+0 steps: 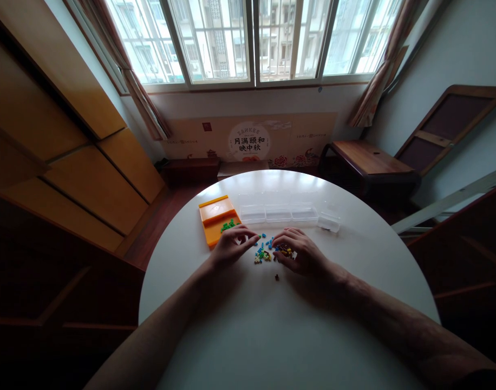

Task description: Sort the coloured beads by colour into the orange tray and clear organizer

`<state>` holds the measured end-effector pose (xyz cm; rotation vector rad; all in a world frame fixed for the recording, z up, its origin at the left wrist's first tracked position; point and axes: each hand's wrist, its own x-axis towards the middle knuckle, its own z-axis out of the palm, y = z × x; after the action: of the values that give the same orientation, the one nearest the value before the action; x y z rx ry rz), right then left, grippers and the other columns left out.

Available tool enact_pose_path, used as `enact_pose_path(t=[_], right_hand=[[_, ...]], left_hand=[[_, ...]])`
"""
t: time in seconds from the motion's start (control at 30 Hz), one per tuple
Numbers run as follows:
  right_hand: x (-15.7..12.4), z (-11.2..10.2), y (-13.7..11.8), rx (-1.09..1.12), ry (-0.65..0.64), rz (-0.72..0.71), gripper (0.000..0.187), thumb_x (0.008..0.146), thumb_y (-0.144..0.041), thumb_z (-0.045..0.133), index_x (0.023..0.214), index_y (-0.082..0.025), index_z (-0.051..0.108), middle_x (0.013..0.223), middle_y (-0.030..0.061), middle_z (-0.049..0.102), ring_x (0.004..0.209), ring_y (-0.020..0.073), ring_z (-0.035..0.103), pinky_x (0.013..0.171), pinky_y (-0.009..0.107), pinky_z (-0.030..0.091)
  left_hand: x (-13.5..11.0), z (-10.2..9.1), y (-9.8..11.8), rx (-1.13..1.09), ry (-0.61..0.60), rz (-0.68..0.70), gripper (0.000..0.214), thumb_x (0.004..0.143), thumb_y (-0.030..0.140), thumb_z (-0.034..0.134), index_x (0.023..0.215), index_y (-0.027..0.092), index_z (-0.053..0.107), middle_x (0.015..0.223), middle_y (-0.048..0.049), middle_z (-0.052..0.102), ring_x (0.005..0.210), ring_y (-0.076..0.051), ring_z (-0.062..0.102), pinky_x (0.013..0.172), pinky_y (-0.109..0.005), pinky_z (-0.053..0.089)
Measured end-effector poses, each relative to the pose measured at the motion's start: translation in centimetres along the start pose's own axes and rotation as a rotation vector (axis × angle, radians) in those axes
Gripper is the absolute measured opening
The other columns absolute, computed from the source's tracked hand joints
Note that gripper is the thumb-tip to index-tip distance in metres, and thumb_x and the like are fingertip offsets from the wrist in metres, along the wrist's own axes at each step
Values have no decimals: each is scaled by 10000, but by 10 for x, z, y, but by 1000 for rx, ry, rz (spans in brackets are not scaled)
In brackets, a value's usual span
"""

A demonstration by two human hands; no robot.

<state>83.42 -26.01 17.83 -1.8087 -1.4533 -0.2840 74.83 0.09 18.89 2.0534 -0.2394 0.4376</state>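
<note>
We see the small bricks (263, 255) loose on the desk (248, 330) between our left hand (235, 244), its fingertips nearly meeting, and our right hand (302, 252), curled nearer to the yellow and brown ones (289, 251), though we cannot tell whether either grips a piece.

My left hand (232, 246): bare, with slender, tapering fingers (248, 244); nails too small to make out.
My left forearm (170, 317): bare, smooth in outline, narrowing to the wrist.
My right hand (307, 253): bare, the fingers similarly slim.
My right forearm (378, 306): bare, faint ridges near the wrist.
My sleeve (484, 378): black edge beyond the desk's (272, 336) near right edge, fabric unclear.
</note>
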Motion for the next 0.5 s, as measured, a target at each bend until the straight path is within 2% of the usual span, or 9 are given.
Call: enact_pose_path(t=[0.13, 0.3, 0.4, 0.5], right_hand=[[-1, 1, 2, 8, -31, -3, 125, 999, -229, 730, 1118, -260, 705, 1129, 66, 786, 1020, 259, 717, 997, 459, 568], [-2, 1, 1, 2, -69, 12, 168, 974, -181, 742, 1117, -266, 720, 1178, 67, 785, 1074, 265, 722, 1042, 475, 561], [-3, 2, 1, 7, -80, 13, 166, 974, -176, 742, 1113, -265, 723, 1195, 62, 784, 1090, 261, 723, 1055, 475, 557], [-3, 3, 3, 3, -72, 10, 156, 973, -181, 746, 1105, -262, 726, 1194, 63, 786, 1087, 262, 724, 1053, 481, 556]], left_hand=[[1, -13, -2, 153, 125, -54, 266, 967, 445, 783, 940, 191, 855, 866, -52, 725, 691, -135, 583, 617, -263, 472], [3, -38, -7, 525, 298, -138, 193, 950, 389, 765, 898, 225, 851, 927, -34, 782, 713, -154, 643, 651, -286, 472], [4, -48, -11, 734, 326, -206, 177, 951, 385, 759, 898, 246, 854, 946, -17, 804, 730, -174, 675, 673, -306, 468], [4, -51, -15, 821, 323, -245, 175, 957, 390, 757, 915, 254, 858, 982, -18, 817, 795, -209, 719, 724, -332, 491]])
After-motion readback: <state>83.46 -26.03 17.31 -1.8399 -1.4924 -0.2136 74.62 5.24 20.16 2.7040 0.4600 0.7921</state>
